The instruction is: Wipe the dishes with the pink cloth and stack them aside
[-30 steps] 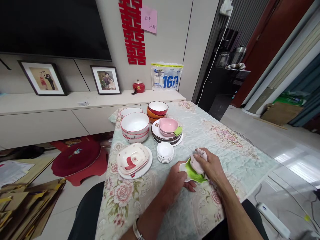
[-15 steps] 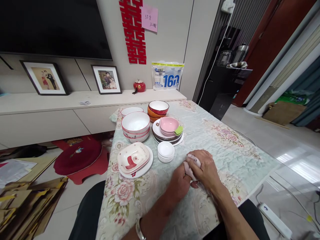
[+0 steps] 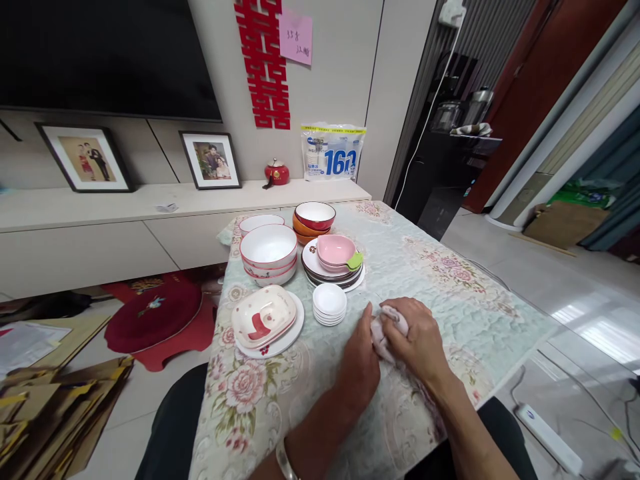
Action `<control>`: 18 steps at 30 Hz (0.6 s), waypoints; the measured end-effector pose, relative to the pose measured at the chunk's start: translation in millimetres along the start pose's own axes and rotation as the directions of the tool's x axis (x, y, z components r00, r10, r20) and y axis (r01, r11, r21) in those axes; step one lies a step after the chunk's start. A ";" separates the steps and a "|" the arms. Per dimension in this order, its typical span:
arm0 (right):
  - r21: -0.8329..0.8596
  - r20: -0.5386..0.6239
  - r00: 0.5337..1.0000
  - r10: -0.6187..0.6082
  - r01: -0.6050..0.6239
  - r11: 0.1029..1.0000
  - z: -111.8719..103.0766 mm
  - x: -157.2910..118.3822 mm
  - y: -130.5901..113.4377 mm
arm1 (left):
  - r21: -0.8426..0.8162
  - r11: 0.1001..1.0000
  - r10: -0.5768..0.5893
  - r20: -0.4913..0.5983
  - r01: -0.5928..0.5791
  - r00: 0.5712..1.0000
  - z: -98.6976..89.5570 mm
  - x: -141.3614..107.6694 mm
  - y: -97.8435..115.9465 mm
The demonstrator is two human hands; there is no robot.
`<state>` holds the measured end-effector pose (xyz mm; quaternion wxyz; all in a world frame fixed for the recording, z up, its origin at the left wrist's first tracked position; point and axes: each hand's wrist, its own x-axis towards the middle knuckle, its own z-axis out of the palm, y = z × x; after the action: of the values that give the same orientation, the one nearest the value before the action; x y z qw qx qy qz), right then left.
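A pale pinkish-white cloth [image 3: 383,339] is bunched between my two hands above the near part of the table. My right hand [image 3: 419,339] curls over the cloth from the right, fingers closed around it. On the other side my left hand [image 3: 357,363] presses against the cloth, one finger pointing forward along its edge; its other fingers are mostly hidden. Whether anything lies inside the cloth cannot be seen. Nearest to my left hand stands a stack of small white dishes [image 3: 329,300]. Left of that, cream rectangular bowls [image 3: 264,317] rest on a white plate [image 3: 295,333].
Farther back are red-rimmed white bowls [image 3: 269,247], red and orange bowls [image 3: 314,215], and pink bowls [image 3: 335,250] with a green handle on stacked plates [image 3: 310,267]. A flowered cloth covers the table [image 3: 440,267]. Behind it runs a low cabinet [image 3: 100,213].
My left hand has loosened and straightened a finger forward. My right hand has shifted slightly right with the cloth, and more of the cloth shows between the hands. The dishes have stayed put.
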<state>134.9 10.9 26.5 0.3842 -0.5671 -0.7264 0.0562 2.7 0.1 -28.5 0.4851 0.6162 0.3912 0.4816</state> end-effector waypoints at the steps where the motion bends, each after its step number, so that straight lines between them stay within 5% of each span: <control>1: -0.056 0.006 0.999 -0.032 0.033 0.998 0.5 -1.4 -6.0 | 0.023 0.999 0.030 0.002 -0.030 1.000 -0.4 0.1 0.5; 6: -0.090 0.023 0.989 0.146 -0.144 0.986 -10.0 -0.1 -4.1 | 0.081 0.997 0.017 0.043 -0.021 0.999 3.4 1.0 3.6; 11: -0.104 0.043 0.901 0.431 -0.426 0.899 -27.0 4.4 20.2 | 0.104 0.994 -0.035 0.054 0.029 0.998 8.9 -0.1 5.5; 15: -0.261 -0.013 0.975 0.220 -0.216 0.941 -20.7 -1.5 10.4 | -0.040 0.997 -0.060 0.013 0.061 0.998 12.0 -4.1 10.5; 18: -0.304 0.060 0.996 0.060 -0.039 0.952 -11.9 -5.9 -5.1 | -0.109 0.991 -0.082 -0.005 0.081 0.997 13.2 -5.8 12.6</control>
<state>138.6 -0.2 34.6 0.2661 -0.6351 -0.7247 -0.0264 14.4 -11.1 -18.3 0.5354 0.5701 0.3914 0.4849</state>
